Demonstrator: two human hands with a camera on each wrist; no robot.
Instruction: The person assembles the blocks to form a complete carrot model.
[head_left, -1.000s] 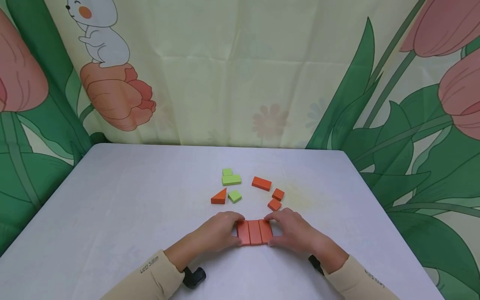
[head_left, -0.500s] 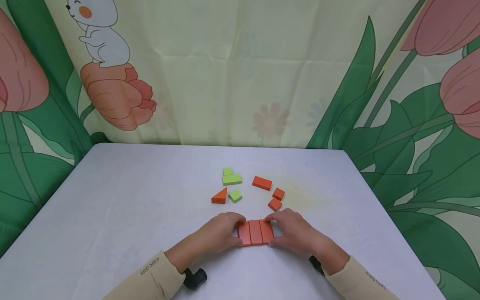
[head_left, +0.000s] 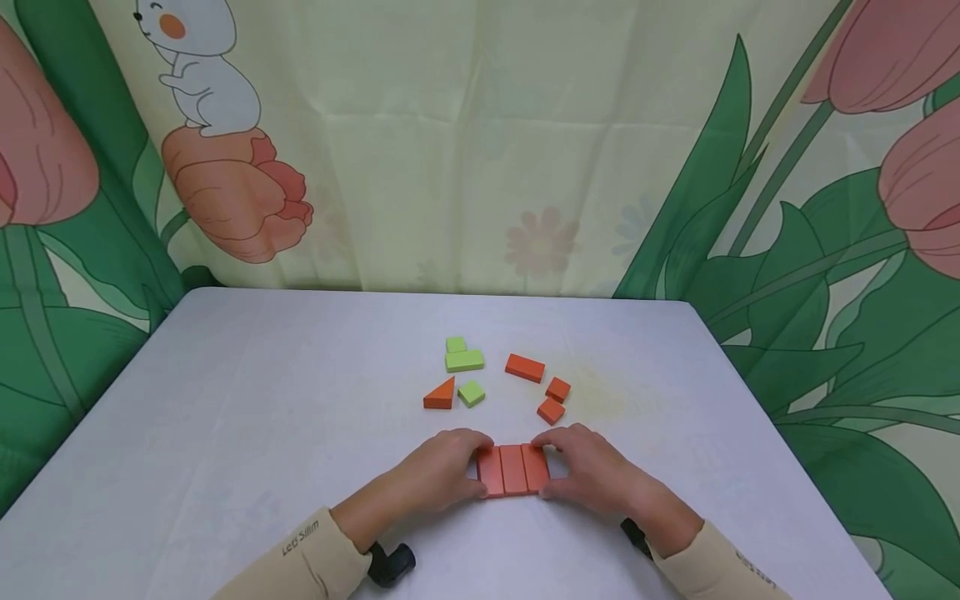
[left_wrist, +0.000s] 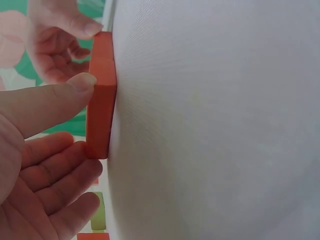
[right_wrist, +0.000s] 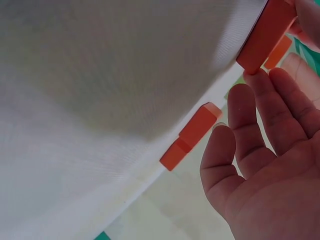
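Three flat red-orange blocks [head_left: 513, 469] lie side by side in a row near the front middle of the table. My left hand [head_left: 448, 471] pinches the left end of the row, thumb at the near edge and index finger at the far edge. At the right end my right hand [head_left: 590, 468] grips in the same way. From the left wrist, the blocks' near side [left_wrist: 104, 102] shows, with the left thumb [left_wrist: 82, 82] on it. In the right wrist view, the row's end block [right_wrist: 265, 37] has a fingertip against its corner.
Beyond the hands lie an orange triangular block [head_left: 438, 394], a green cube [head_left: 471, 393] and a longer green block [head_left: 464, 361] touching another small green one [head_left: 455, 343]. To the right are an orange oblong block [head_left: 524, 367] and two orange cubes [head_left: 551, 410]. A printed curtain [head_left: 480, 150] hangs behind the table.
Both hands and the row of red-orange blocks have shifted very slightly toward the person. The grip looks the same, and the other blocks stay put.
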